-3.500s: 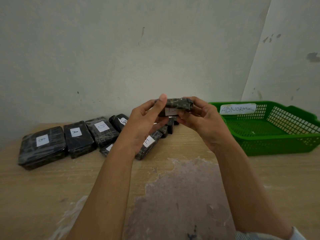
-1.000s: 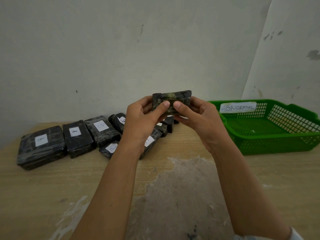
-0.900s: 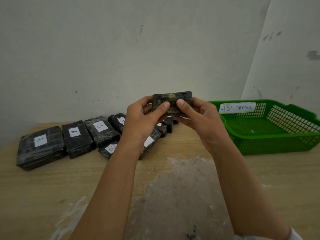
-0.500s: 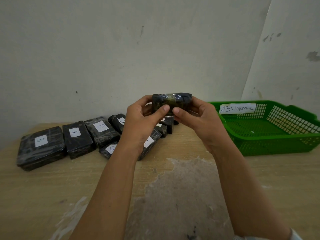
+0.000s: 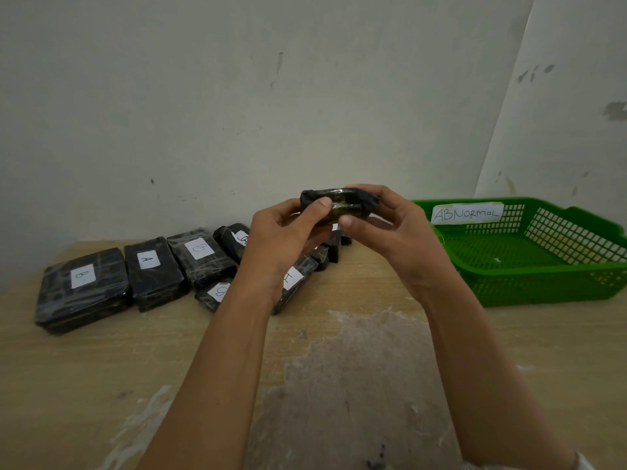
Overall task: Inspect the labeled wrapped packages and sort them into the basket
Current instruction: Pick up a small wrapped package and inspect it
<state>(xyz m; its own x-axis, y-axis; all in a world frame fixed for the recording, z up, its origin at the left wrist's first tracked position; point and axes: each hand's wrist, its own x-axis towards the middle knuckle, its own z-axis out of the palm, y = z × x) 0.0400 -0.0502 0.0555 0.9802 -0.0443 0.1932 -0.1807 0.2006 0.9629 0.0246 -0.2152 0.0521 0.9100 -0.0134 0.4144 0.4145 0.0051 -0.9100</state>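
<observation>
From the head camera, both forearms reach forward over the wooden worktop (image 5: 101, 368) and meet at a small package (image 5: 339, 205) wrapped in dark, glossy film, held up in the air above the worktop and in front of the pale wall (image 5: 237, 113). The left hand (image 5: 285, 239) grips its left end, fingers curled behind and the thumb pressed on the near face; the right hand (image 5: 397, 232) grips the right end the same way, its thumb under the lower edge. The package shows a narrow side to the camera, with a greenish band of tape across the middle, and no label can be seen on it. Just right of the hands stands the green basket (image 5: 543, 283), a low mesh tray on the worktop with nothing lying in the part that shows; a paper label (image 5: 466, 213) on its far wall reads "ABNORMAL". To the left, the other wrapped packages lie in a row along the wall – a large package marked B (image 5: 81, 290), a package marked A (image 5: 152, 273) touching it, then another package marked B (image 5: 200, 259). Further packages sit behind the left hand and wrist, partly hidden – their labels are only partly legible. A grey worn patch (image 5: 356, 385) spreads across the near middle of the worktop.
</observation>
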